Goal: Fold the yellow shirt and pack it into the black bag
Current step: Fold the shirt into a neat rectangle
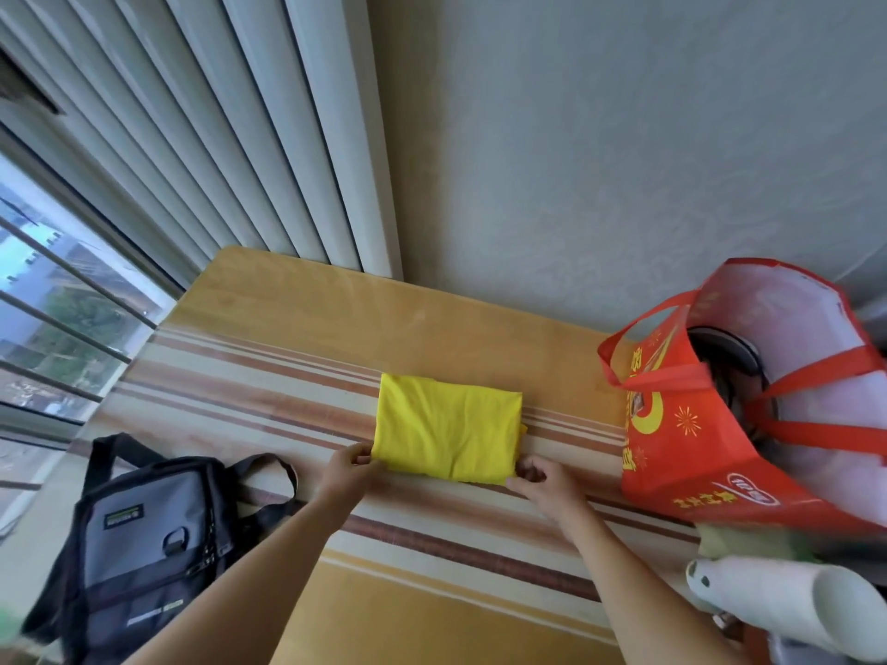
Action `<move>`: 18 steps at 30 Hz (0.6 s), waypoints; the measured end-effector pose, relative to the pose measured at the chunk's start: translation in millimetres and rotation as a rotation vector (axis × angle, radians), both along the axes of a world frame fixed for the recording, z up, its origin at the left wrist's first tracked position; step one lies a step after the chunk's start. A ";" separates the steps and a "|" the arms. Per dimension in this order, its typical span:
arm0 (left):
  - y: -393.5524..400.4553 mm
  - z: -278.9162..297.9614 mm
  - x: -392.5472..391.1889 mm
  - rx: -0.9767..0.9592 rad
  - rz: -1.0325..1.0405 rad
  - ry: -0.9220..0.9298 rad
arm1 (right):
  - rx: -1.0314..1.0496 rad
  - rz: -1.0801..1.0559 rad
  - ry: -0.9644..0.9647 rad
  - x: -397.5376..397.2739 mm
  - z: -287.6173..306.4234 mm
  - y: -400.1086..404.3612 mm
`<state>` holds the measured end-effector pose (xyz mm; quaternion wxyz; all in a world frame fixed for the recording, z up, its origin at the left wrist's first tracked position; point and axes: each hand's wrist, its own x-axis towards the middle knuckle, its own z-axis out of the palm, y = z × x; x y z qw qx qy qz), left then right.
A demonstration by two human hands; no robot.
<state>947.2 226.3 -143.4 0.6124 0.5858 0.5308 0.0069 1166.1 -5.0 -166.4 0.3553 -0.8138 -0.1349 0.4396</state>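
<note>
Black bag (pixel 139 544): table's left edge, near the person. Left hand (pixel 346 467): pinches the near-left corner of the yellow shirt (pixel 449 429), folded mid-table (pixel 297 300). Right hand (pixel 542 479): pinches the near-right corner. Advice: lift both corners evenly, keeping folds together.

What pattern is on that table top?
Brown and cream stripes across a yellow-orange table top, seen in the head view.

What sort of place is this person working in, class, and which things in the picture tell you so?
Probably a room in a home, perhaps a flat: a wooden table with a striped cloth stands against a wall, beside a barred window with blinds, and a red shopping bag sits on it.
</note>
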 end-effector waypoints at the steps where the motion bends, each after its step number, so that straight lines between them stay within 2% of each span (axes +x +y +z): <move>1: 0.3 -1.0 -3.3 -0.010 -0.008 0.008 | -0.021 0.018 -0.016 -1.3 -1.9 -0.8; 4: 5.1 -3.7 -9.3 0.069 -0.055 0.076 | -0.085 0.037 -0.066 -0.9 -8.5 -3.3; 8: 15.3 -1.2 -15.7 0.320 -0.292 0.409 | -0.228 0.137 -0.159 0.4 -8.9 -11.8; 11: 14.2 -2.0 -13.4 0.289 -0.340 0.533 | -0.334 0.201 -0.114 -6.7 -4.9 -13.5; 14: 11.3 2.9 -1.3 0.229 -0.403 0.494 | -0.306 0.196 -0.067 -3.7 -0.2 -2.4; 18: 22.1 4.3 12.3 0.191 -0.303 0.415 | -0.079 -0.105 -0.105 6.5 21.4 19.7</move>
